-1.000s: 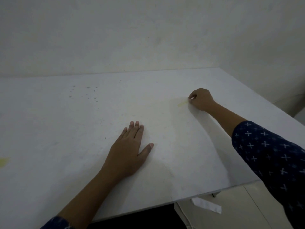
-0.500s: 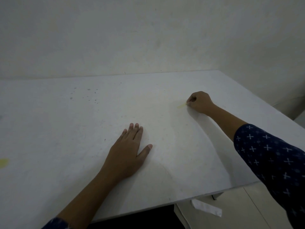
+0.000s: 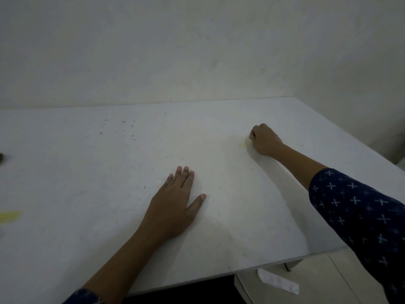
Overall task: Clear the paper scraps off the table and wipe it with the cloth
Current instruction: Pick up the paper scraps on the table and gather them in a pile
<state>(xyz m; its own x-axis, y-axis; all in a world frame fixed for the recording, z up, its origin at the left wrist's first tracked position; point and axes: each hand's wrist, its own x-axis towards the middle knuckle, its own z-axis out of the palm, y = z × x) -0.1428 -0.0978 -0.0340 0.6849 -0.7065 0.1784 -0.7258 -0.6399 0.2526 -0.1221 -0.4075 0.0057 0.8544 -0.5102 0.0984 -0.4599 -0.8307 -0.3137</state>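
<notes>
My right hand (image 3: 264, 139) is curled into a fist at the far right of the white table (image 3: 92, 176), its fingertips pinching a small pale yellow paper scrap (image 3: 242, 144) that lies on the surface. My left hand (image 3: 175, 205) rests flat on the table near the middle, palm down, fingers together, holding nothing. Another yellow paper scrap (image 3: 9, 216) lies at the left edge of the view. No cloth is in sight.
A dark object (image 3: 1, 157) peeks in at the far left edge. Grey specks (image 3: 123, 128) mark the table toward the back. A white paper piece (image 3: 277, 281) lies on the floor below the table's front right corner. Walls close off the back and right.
My right hand has closed tighter over the small yellow scrap and shifted slightly. The left hand stays flat in place. The view tilted a little.
</notes>
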